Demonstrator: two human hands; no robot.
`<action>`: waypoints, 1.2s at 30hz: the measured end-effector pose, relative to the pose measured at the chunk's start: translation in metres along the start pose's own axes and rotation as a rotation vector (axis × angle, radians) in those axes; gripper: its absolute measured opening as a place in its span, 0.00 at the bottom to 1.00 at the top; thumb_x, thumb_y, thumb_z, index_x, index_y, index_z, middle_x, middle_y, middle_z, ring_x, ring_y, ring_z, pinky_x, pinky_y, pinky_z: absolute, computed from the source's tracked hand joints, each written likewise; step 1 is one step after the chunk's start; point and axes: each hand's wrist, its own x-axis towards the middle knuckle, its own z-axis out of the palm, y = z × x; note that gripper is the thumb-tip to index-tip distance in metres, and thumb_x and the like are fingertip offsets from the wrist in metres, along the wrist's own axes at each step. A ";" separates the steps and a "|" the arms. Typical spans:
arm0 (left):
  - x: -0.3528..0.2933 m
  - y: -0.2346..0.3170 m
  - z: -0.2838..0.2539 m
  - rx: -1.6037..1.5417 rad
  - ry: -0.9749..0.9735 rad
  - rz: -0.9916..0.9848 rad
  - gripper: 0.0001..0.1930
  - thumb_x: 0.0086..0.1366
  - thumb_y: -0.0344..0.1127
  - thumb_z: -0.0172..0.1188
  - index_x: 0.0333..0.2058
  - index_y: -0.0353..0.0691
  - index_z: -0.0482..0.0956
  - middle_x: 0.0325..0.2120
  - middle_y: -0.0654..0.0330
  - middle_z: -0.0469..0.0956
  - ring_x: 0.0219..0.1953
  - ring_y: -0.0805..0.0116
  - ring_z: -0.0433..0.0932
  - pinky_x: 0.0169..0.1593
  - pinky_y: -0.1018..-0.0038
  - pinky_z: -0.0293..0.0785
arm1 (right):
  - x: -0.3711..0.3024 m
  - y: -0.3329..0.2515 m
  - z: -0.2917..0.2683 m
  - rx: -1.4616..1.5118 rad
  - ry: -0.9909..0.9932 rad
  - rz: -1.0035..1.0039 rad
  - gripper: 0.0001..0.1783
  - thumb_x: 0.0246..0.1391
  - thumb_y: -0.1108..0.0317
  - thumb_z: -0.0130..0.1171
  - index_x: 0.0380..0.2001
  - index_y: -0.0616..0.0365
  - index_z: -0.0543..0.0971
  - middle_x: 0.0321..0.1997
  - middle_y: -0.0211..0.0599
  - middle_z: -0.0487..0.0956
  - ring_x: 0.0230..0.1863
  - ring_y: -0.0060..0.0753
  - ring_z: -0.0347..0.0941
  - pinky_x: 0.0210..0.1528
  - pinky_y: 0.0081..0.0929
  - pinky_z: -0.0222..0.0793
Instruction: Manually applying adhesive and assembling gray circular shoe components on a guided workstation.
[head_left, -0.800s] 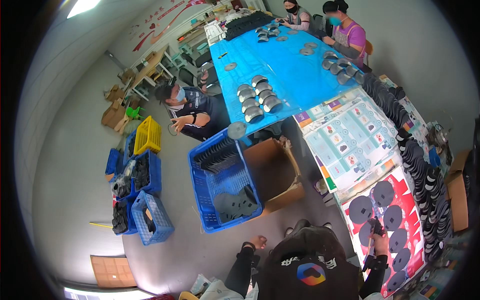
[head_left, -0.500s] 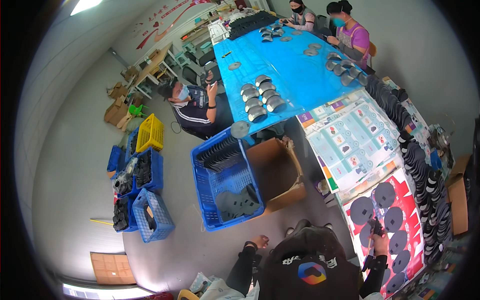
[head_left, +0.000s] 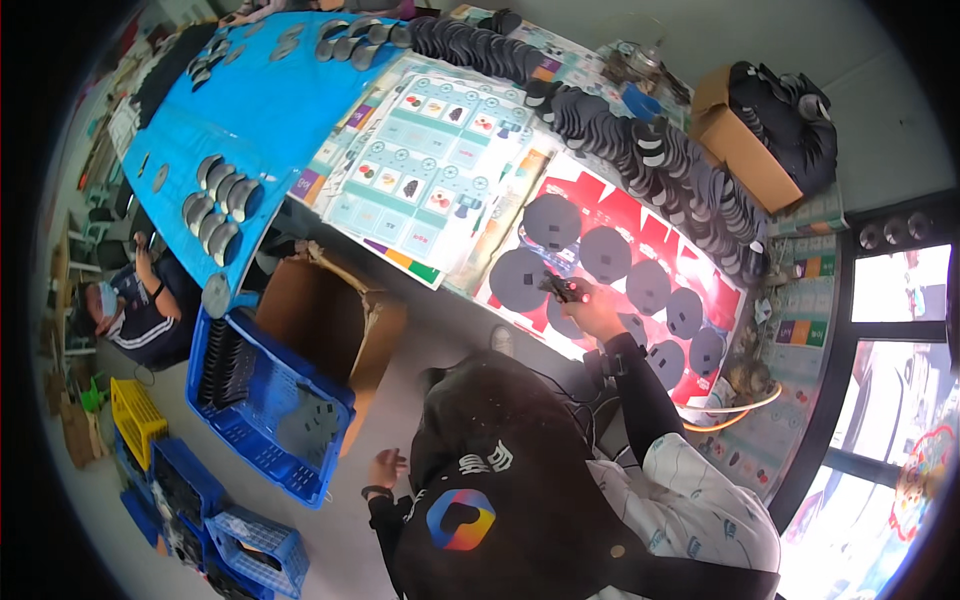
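Note:
My right hand (head_left: 594, 312) is closed around a small bundle of black pieces (head_left: 556, 289), whose kind I cannot make out. It hovers over several flat dark grey discs (head_left: 606, 254) laid out on a red printed sheet (head_left: 577, 188). Most discs carry a small black square patch near the middle; the hand and the bundle partly cover the nearest ones. Away from the table, my left hand (head_left: 387, 468) hangs low beside my dark apron (head_left: 500, 440), fingers apart and holding nothing. The blue crate (head_left: 270, 345) is the container nearest to it.
A long row of stacked dark curved pieces (head_left: 640, 150) borders the discs' far side. Printed sheets (head_left: 430, 160) lie left of them, before a blue-covered table (head_left: 260, 90) with shiny curved pieces. A cardboard box (head_left: 315, 310) stands beside the blue crate; a person (head_left: 150, 310) sits at far left.
My view has swung to the right, bringing the disc table to the middle and the windows into sight. The right hand still grips the black pieces above the discs; the left stays low and empty.

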 end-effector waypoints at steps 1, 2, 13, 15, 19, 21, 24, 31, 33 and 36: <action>-0.003 0.024 -0.004 -0.178 0.088 0.098 0.23 0.74 0.52 0.48 0.33 0.37 0.77 0.22 0.57 0.80 0.21 0.68 0.77 0.24 0.74 0.69 | 0.001 0.000 -0.003 -0.093 0.003 -0.055 0.24 0.42 0.67 0.64 0.46 0.61 0.80 0.35 0.52 0.82 0.40 0.51 0.81 0.46 0.40 0.73; -0.017 0.065 -0.011 -0.356 0.177 0.192 0.29 0.74 0.58 0.45 0.24 0.39 0.76 0.16 0.60 0.77 0.16 0.69 0.73 0.21 0.75 0.65 | 0.001 0.004 -0.004 -0.186 0.003 -0.107 0.24 0.42 0.67 0.63 0.46 0.61 0.81 0.36 0.53 0.83 0.41 0.53 0.81 0.46 0.40 0.73; -0.076 0.166 -0.040 1.001 0.398 0.341 0.23 0.66 0.46 0.62 0.49 0.30 0.78 0.38 0.42 0.82 0.42 0.41 0.80 0.45 0.58 0.76 | 0.017 0.011 0.006 -0.122 0.026 -0.010 0.25 0.44 0.67 0.61 0.48 0.62 0.80 0.38 0.58 0.82 0.45 0.60 0.79 0.49 0.42 0.72; -0.058 0.135 -0.027 0.659 0.219 0.374 0.22 0.71 0.46 0.57 0.50 0.31 0.77 0.37 0.48 0.84 0.37 0.55 0.85 0.40 0.63 0.77 | 0.019 0.012 0.007 -0.114 -0.104 -0.004 0.23 0.45 0.67 0.60 0.47 0.62 0.81 0.38 0.59 0.81 0.46 0.61 0.78 0.49 0.43 0.72; -0.024 0.055 -0.004 0.346 0.027 0.109 0.21 0.71 0.45 0.56 0.48 0.30 0.79 0.33 0.51 0.85 0.34 0.64 0.86 0.40 0.70 0.79 | 0.016 0.006 0.004 -0.071 -0.019 -0.022 0.22 0.45 0.68 0.59 0.47 0.60 0.82 0.38 0.60 0.81 0.45 0.62 0.78 0.48 0.43 0.72; -0.020 0.028 0.004 0.496 -0.003 0.038 0.20 0.71 0.44 0.55 0.48 0.29 0.79 0.34 0.50 0.85 0.34 0.64 0.86 0.39 0.68 0.80 | 0.022 0.009 0.007 -0.060 0.036 -0.003 0.22 0.46 0.68 0.59 0.47 0.60 0.82 0.38 0.60 0.81 0.44 0.62 0.78 0.47 0.43 0.72; -0.024 0.020 0.018 0.340 -0.032 -0.063 0.19 0.72 0.43 0.55 0.49 0.30 0.79 0.35 0.51 0.85 0.35 0.63 0.86 0.38 0.67 0.80 | 0.016 -0.013 -0.005 -0.150 -0.126 -0.026 0.23 0.47 0.67 0.60 0.48 0.62 0.81 0.37 0.60 0.81 0.42 0.61 0.79 0.46 0.44 0.73; -0.028 -0.018 0.020 0.225 -0.068 -0.092 0.20 0.73 0.43 0.54 0.53 0.32 0.76 0.38 0.51 0.85 0.36 0.63 0.86 0.36 0.71 0.79 | 0.036 0.014 0.012 -0.107 0.094 -0.067 0.24 0.46 0.65 0.61 0.49 0.60 0.81 0.37 0.57 0.83 0.43 0.59 0.80 0.46 0.43 0.73; -0.033 -0.004 0.028 0.289 -0.050 -0.025 0.20 0.73 0.44 0.54 0.53 0.32 0.76 0.38 0.52 0.85 0.37 0.63 0.86 0.35 0.71 0.79 | 0.044 0.029 0.015 -0.024 -0.075 -0.102 0.20 0.44 0.69 0.62 0.44 0.60 0.81 0.31 0.45 0.82 0.32 0.36 0.79 0.38 0.33 0.70; -0.042 0.004 0.033 0.322 -0.015 0.033 0.20 0.73 0.45 0.55 0.53 0.33 0.76 0.38 0.53 0.85 0.38 0.63 0.86 0.35 0.72 0.79 | 0.022 -0.015 0.004 -0.128 -0.047 -0.078 0.19 0.44 0.69 0.62 0.43 0.61 0.81 0.29 0.43 0.81 0.30 0.35 0.76 0.37 0.33 0.69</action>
